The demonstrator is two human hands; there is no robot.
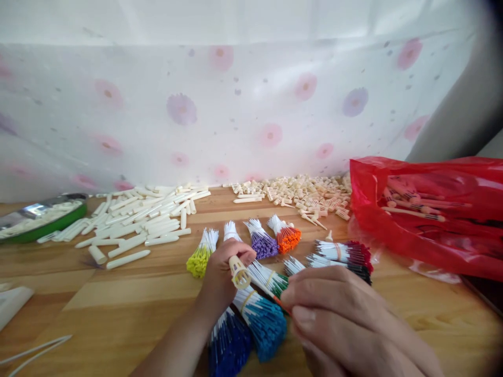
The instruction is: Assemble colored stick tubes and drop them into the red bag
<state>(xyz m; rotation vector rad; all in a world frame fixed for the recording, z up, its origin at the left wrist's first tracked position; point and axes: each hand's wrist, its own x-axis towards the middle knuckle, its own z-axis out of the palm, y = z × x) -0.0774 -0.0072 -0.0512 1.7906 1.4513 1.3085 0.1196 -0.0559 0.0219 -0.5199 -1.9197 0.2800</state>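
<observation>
My left hand is closed around a cream plastic tube-shaped piece, whose slotted, round open end faces me. Between the fingertips of my right hand is a thin white pen refill with an orange end. Its white part reaches toward the cream piece; whether it enters a slot I cannot tell. Under and around both hands lie bundles of similar refills: yellow, purple, orange, green, light blue, dark blue and dark red.
Cream tubes are heaped at left, beside a green-edged container. Small slotted cream pieces pile up at the back. A red plastic bag with assembled pieces lies right. White cord is front left; a flowered curtain hangs behind.
</observation>
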